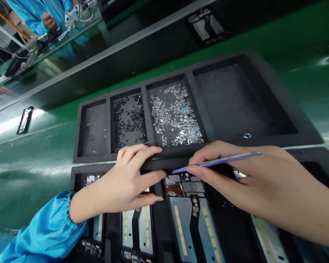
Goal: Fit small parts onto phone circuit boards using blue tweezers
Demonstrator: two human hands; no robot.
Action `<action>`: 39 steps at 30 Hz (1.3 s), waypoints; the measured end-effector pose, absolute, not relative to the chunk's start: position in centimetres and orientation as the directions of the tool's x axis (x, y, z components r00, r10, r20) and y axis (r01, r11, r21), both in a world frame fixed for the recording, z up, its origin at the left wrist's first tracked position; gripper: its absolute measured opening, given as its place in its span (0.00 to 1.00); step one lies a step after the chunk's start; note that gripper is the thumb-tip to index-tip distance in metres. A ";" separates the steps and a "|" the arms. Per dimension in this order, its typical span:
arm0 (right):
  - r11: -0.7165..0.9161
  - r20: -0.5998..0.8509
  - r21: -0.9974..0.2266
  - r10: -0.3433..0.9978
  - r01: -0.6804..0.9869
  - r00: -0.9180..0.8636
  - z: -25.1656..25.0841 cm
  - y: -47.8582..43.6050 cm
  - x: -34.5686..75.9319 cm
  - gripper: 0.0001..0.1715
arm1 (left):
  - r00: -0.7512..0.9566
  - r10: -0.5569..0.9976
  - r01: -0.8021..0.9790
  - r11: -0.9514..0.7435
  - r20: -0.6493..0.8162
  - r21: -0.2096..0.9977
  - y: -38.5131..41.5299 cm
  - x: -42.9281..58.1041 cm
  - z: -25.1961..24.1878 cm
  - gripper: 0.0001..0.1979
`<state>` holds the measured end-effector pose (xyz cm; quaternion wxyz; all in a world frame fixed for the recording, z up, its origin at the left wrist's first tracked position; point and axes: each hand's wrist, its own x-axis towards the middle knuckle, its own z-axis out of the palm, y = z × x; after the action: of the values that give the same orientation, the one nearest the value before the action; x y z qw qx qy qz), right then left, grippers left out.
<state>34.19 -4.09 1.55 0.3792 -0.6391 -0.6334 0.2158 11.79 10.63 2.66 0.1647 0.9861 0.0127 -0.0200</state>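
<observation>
My right hand (235,171) is closed around purple tweezers (222,160), whose tips point left at the top edge of an opened phone (192,219). My left hand (126,179) is open with its fingers spread, one fingertip by the tweezer tips at that phone's upper left corner. Whether this fingertip touches the phone, I cannot tell. The phone lies in a black foam tray (160,233), its metal plate and black flex cable showing. A second opened phone (137,230) lies partly under my left hand. Anything tiny between the tweezer tips is too small to make out.
Behind the phones, a foam tray with compartments (149,120) holds small black pieces (130,118) and silvery pieces (178,117). Another opened phone (208,27) lies at the back. A dark device (25,120) sits on the left. Across the bench is a co-worker's hand (48,21).
</observation>
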 end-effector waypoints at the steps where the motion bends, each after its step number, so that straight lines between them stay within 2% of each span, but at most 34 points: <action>1: 0.085 0.197 -0.763 0.975 0.640 0.105 1.5 -4.1 34.2 0.13 | 0.999 0.017 0.029 -0.947 -0.041 0.321 10.7 11.8 2.7 0.19; 7: 0.077 0.188 -0.771 0.976 0.632 0.110 1.4 -3.8 34.2 0.11 | 0.999 0.006 0.020 -0.945 -0.043 0.326 10.8 11.6 2.5 0.20; 18: 0.036 0.132 -0.790 0.985 0.612 0.112 1.3 -3.7 34.3 0.14 | 0.999 -0.026 -0.015 -0.962 -0.039 0.274 10.8 11.7 2.5 0.18; 24: 0.061 0.167 -0.784 0.979 0.618 0.116 1.3 -3.7 34.4 0.11 | 0.997 -0.060 -0.052 -0.983 -0.041 0.175 10.4 11.8 2.6 0.19; 27: 0.030 0.193 -0.805 0.958 0.593 0.214 2.0 -3.9 34.4 0.10 | 0.997 -0.059 -0.052 -0.989 -0.046 0.136 10.1 11.9 2.8 0.19; 31: -0.066 0.138 -0.849 0.930 0.524 0.340 2.7 -3.9 34.5 0.09 | 0.999 -0.032 -0.024 -0.982 -0.038 0.185 10.0 11.9 2.9 0.18; 35: -0.095 0.099 -0.874 0.926 0.477 0.365 2.7 -3.7 34.7 0.09 | 0.999 -0.026 -0.017 -0.975 -0.036 0.220 10.2 11.9 3.0 0.18; 39: -0.118 0.083 -0.867 0.923 0.484 0.375 2.4 -3.8 34.6 0.10 | 0.998 -0.023 -0.010 -0.979 -0.065 0.204 10.0 11.8 3.1 0.20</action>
<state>34.64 -3.83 2.38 0.4375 -0.7043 -0.4995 0.2512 11.84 10.03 3.11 0.1025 0.9941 -0.0083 -0.0336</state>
